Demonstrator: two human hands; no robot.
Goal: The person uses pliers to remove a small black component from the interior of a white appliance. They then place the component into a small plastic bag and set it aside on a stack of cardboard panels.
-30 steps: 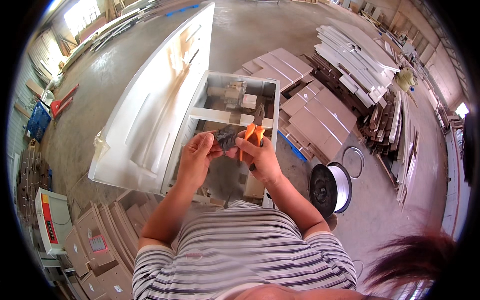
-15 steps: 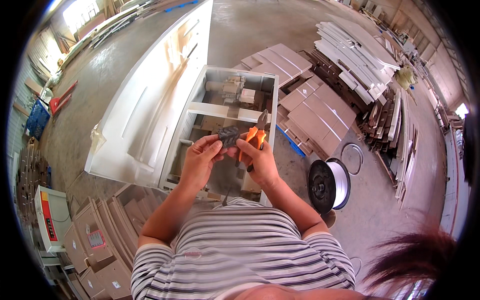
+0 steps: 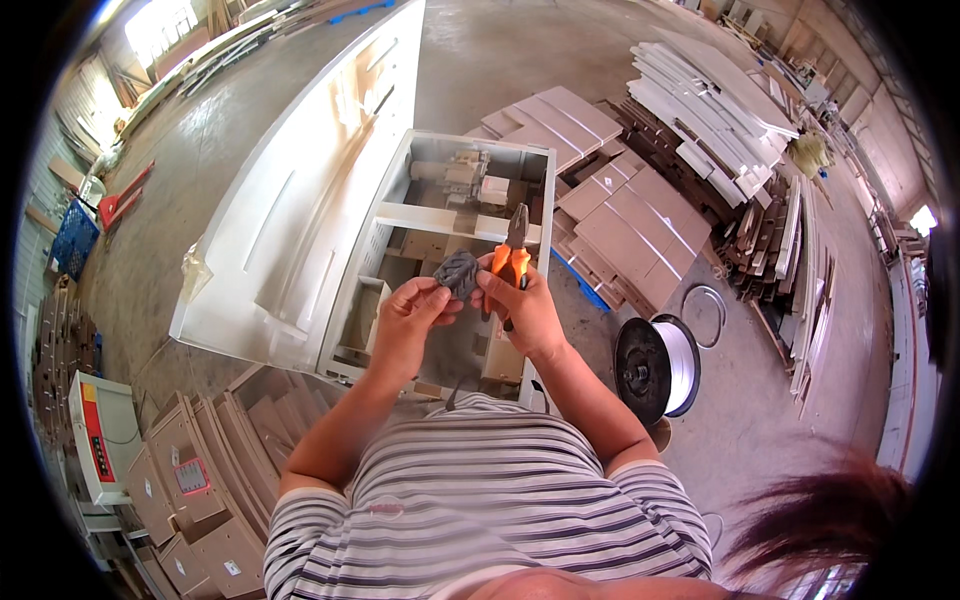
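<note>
Between the fingertips of my left hand [image 3: 408, 315] is a small dark grey block with a ridged, moulded surface [image 3: 458, 274]. My right hand [image 3: 527, 308] grips orange-handled pliers [image 3: 511, 258], their dark jaws pointing up and away from me; its fingertips also touch the block's right side. Both hands are held above an open white metal cabinet [image 3: 396, 180] whose compartments show below. Inside its far compartment sits a motor-like unit [image 3: 455, 178]. The exact kind of the grey block cannot be made out.
The cabinet's large white door [image 3: 290, 230] stands swung out to the left. To the right are a black spool of white strapping [image 3: 645, 372] and stacked brown panels [image 3: 640, 225]. More brown panels [image 3: 215, 495] lean at the lower left, beside a white machine with a red panel [image 3: 105, 440].
The grey block has been turned, so a different face shows. The pliers have shifted slightly left and up and stand more upright. Both hands remain over the cabinet.
</note>
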